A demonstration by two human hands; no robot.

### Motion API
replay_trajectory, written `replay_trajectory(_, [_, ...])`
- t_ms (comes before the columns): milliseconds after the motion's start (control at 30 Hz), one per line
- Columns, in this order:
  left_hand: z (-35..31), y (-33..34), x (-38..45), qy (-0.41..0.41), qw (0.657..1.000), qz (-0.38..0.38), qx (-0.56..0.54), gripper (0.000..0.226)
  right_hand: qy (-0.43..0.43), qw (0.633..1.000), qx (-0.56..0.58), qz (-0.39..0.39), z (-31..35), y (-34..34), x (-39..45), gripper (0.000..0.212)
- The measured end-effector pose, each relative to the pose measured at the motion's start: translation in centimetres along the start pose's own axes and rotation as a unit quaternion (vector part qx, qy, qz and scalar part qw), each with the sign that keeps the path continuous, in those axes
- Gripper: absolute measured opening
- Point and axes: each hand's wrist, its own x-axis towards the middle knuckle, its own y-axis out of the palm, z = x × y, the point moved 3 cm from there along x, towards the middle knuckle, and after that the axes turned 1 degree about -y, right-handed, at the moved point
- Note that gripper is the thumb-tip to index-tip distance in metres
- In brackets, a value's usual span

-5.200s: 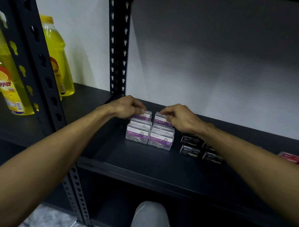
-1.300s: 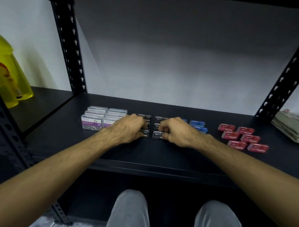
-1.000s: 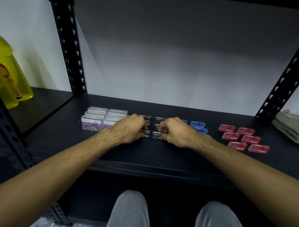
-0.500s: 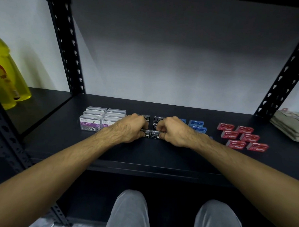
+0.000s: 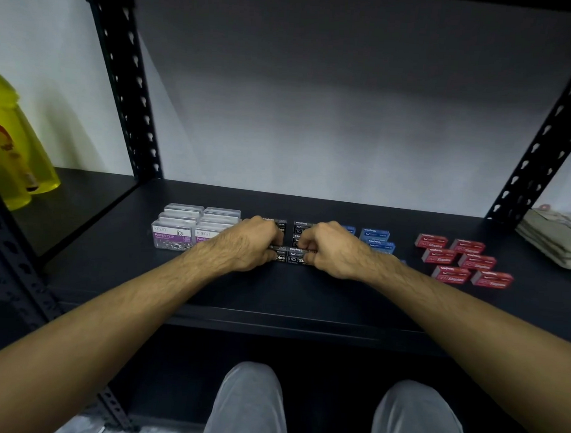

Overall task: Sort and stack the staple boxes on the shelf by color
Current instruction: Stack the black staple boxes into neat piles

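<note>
Mid-step on the black group: left hand [image 5: 253,244] and right hand [image 5: 328,249], fingers curled, pinching the front black staple boxes [image 5: 290,256] near the middle of the shelf [image 5: 274,294], seemingly pressing the pair together. Long axes running left to right, printed faces toward the viewer. Next, probably lifting this front pair onto the black boxes behind, edges kept square; grip depth hidden by knuckles. Further back and right, blue staple boxes [image 5: 376,236] lying likewise crosswise, red staple boxes [image 5: 465,260] well apart, spread unstacked in staggered rows. Left, paper clip boxes [image 5: 178,234] already grouped.
</note>
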Motion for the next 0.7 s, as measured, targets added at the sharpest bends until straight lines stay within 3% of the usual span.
replay_trajectory(367, [0.1,0.0,0.0,-0.001,1.000,0.007,0.008,0.013,0.004,1.000,0.003,-0.005,0.0,0.1,0.2,0.020])
replay_trajectory(600, [-0.1,-0.5,-0.3,-0.003,1.000,0.008,0.025,0.023,0.006,1.000,0.004,-0.001,-0.1,-0.3,0.1,0.021])
replay_trajectory(700, [0.0,-2.1,-0.4,-0.004,0.999,-0.031,0.023,0.033,0.008,1.000,0.002,-0.015,-0.2,-1.2,0.1,0.022])
